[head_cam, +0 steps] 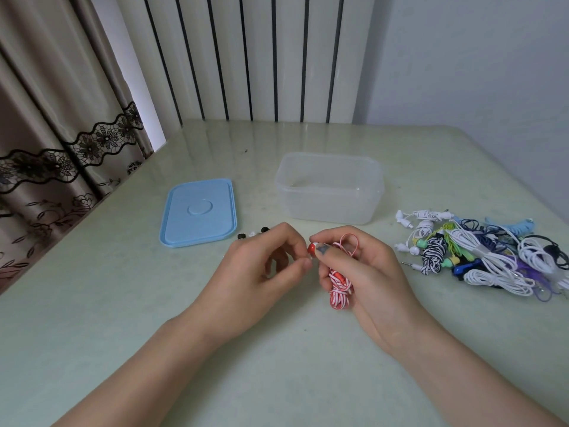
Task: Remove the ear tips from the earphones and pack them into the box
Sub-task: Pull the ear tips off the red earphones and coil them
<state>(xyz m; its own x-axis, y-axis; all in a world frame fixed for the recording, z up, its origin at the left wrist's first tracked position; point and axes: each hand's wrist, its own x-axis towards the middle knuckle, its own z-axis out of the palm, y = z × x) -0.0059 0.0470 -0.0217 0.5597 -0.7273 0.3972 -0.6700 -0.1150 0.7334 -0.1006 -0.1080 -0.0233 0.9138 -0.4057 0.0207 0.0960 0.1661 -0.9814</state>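
1. Pinching at the red ear tip (311,248), my left hand (271,266) has thumb and forefinger curled narrow at its left side; I cannot tell whether they grip it or only touch it.
2. My right hand (363,269) holds the red-and-white coiled earphone (339,283), thumb pressing the bud, its tip pointing left at frame centre.
3. As I judge it, the bud's long axis runs left-right, so the tip should pull off leftward; the left hand is nearer.
4. Loose ear tips (253,234), black and white, lie just beside the blue lid (198,212).
5. Beyond the hands stands the clear box (329,188), apparently empty.
6. More coiled earphones (480,254) are heaped on the table (277,349) at mid right.
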